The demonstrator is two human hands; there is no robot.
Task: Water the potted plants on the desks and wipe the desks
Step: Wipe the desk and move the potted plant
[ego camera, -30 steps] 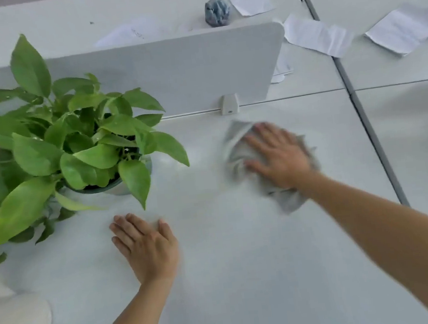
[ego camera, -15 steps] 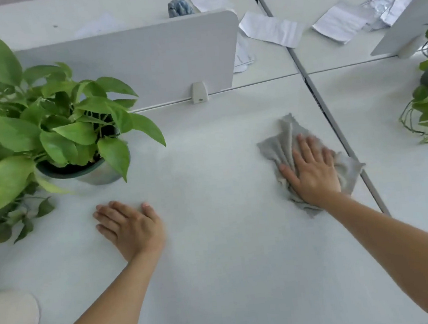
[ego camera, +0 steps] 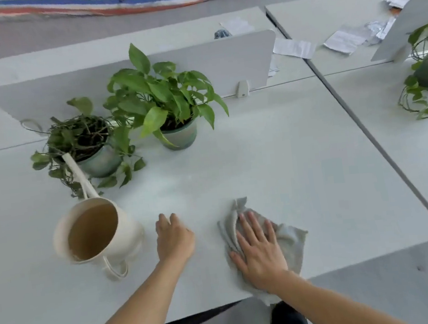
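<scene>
Cloth [ego camera: 292,238] lies under the right hand [ego camera: 261,255], fingers [ego camera: 252,222] spread to press it wide on the desk [ego camera: 287,167]; the left hand [ego camera: 175,241], fingers together, braces nearby.

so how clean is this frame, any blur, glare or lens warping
Head view: soft even light, only a faint shadow by the watering can, no glare; wide-angle stretch towards the edges splays the desk lines; whole frame mildly soft, left hand slightly smeared, right hand and cloth crisper.
</scene>
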